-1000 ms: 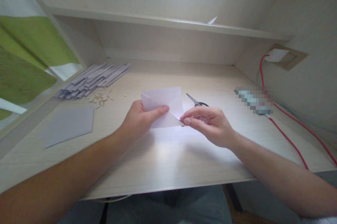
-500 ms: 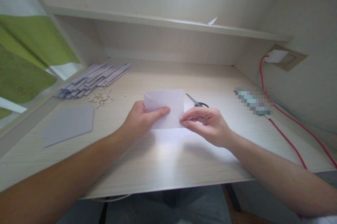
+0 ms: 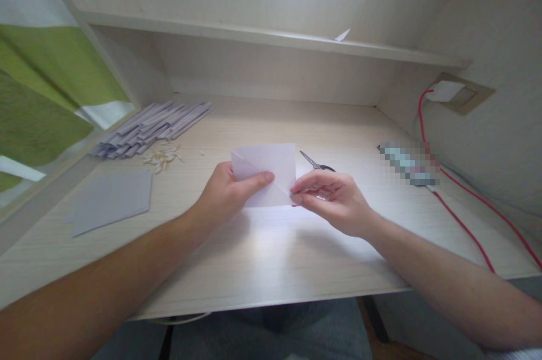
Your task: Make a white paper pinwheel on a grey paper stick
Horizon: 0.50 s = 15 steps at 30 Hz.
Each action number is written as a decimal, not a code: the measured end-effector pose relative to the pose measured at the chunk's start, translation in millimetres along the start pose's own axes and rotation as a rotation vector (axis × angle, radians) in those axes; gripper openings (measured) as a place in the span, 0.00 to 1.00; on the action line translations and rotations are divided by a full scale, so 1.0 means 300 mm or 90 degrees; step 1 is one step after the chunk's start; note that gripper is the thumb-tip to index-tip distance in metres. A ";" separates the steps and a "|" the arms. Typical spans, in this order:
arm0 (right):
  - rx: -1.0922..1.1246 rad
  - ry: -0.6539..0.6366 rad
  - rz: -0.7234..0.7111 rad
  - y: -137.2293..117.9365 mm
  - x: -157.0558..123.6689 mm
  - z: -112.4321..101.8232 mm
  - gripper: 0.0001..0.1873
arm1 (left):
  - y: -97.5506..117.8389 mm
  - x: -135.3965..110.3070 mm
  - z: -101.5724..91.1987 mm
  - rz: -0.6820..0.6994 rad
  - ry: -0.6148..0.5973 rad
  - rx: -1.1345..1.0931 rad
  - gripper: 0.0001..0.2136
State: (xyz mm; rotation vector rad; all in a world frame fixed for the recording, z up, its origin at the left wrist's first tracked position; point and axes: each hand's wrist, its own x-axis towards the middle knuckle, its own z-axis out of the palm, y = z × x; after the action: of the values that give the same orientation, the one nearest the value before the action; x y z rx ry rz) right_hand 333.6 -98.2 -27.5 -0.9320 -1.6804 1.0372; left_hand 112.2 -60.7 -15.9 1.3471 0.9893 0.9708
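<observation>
While both hands pinch the folded paper (image 3: 271,171), left hand (image 3: 228,193) at 8 o'clock, right hand (image 3: 334,199) at 4 o'clock, it seems light, floppy, easily creased: hold edges

paper (image 3: 271,171) | turned slightly clockwise | top edge nearer level

a: how's the left hand (image 3: 224,193) set?
b: thumb flat across, fingers curled behind, pinching.
a: and the right hand (image 3: 334,202)?
b: just beside it, thumb and forefinger nipped together, both forearms angling inward.

Pale wooden desk (image 3: 271,270), shelf (image 3: 254,35) above
</observation>
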 end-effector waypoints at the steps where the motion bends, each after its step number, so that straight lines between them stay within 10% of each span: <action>1: 0.001 0.000 0.003 0.000 0.000 0.000 0.06 | 0.001 0.000 0.000 0.002 0.001 0.000 0.13; 15: 0.042 0.007 0.016 0.001 0.004 -0.005 0.08 | -0.012 0.006 -0.005 0.008 0.002 0.036 0.17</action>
State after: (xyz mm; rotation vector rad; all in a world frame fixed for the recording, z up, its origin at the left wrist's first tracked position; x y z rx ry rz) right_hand 334.7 -96.6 -27.1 -0.9158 -1.6201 1.0955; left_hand 111.2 -58.6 -19.6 1.4016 1.0180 0.9610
